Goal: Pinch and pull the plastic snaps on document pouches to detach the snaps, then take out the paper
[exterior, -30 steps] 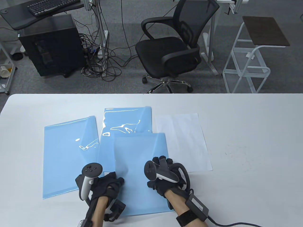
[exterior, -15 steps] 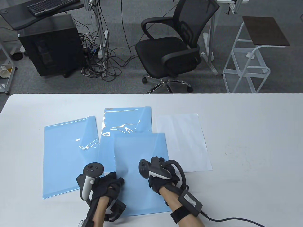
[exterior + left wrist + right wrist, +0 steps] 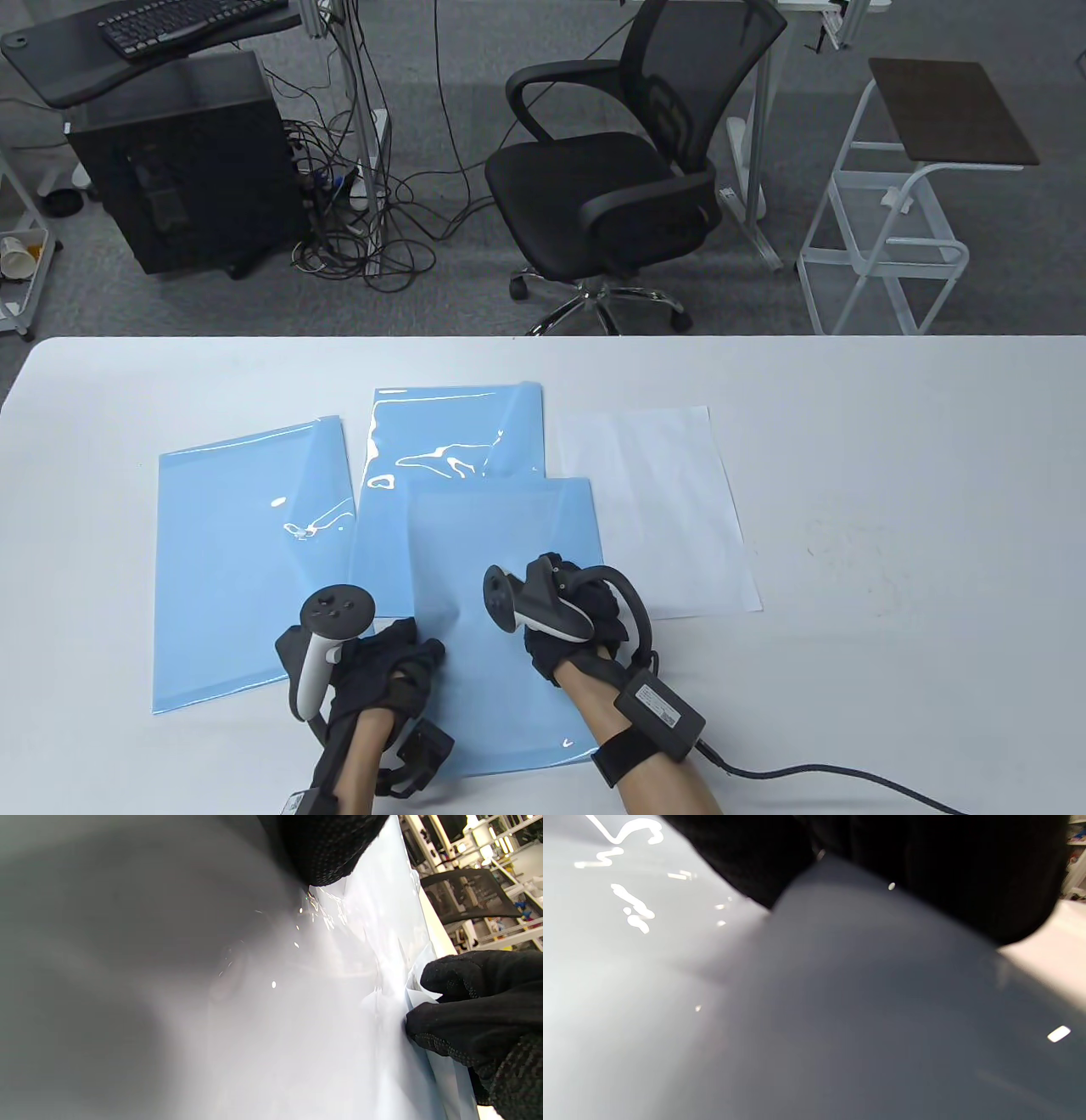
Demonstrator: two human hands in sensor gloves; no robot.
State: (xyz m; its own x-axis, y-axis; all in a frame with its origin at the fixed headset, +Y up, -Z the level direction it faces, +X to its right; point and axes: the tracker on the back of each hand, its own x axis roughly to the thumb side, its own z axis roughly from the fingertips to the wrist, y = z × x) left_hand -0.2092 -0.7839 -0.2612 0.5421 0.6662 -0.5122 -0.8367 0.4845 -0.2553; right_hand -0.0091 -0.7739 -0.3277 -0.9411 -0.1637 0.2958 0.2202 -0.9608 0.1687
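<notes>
While the left hand (image 3: 386, 671) presses flat on the near pouch (image 3: 501, 543), the right hand (image 3: 471, 1027) pinches the pouch edge beside it.

Count, table (image 3: 891, 441):
- blue doc pouches: 3. One nr left edge (image 3: 246, 543); one mid, toward far edge (image 3: 450, 433); one nr front edge (image 3: 501, 552), overlapping mid one.
- loose white paper sheets: 1 (image 3: 670, 509), just right of pouches.
- gloved hands: 2, L (image 3: 382, 671) + R (image 3: 577, 620), both at front-edge pouch.
- trackers: 2, one per hand.

Beyond far edge, on floor:
- office chairs: 1 (image 3: 619, 170)
- PC towers: 1 (image 3: 187, 161)
- keyboards: 1 (image 3: 178, 21)
- white wire side carts: 1 (image 3: 899, 212)
</notes>
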